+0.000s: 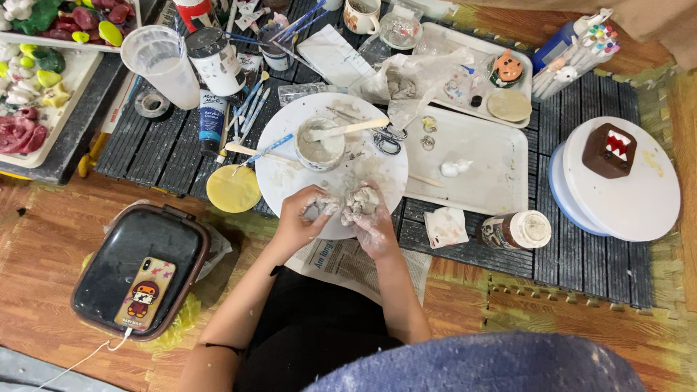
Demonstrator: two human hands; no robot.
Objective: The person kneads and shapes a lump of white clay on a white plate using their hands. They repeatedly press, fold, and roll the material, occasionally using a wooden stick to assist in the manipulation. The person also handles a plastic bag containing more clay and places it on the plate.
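The left hand and the right hand meet over the near edge of a round white board. Each hand has its fingers curled tight around a lump of wet grey clay, and both hands are smeared with it.

One small bowl of grey slip sits in the middle of the board, with one flat wooden stick lying across it. One yellow disc lies just beside the board's left edge. Two white trays sit to the right of the board. One brown block figure with a toothy mouth stands on a white turntable near the right edge of the dark mat. One jar lies on its side near the mat's front edge. One phone rests on a black case on the wooden floor, well apart from the hands.
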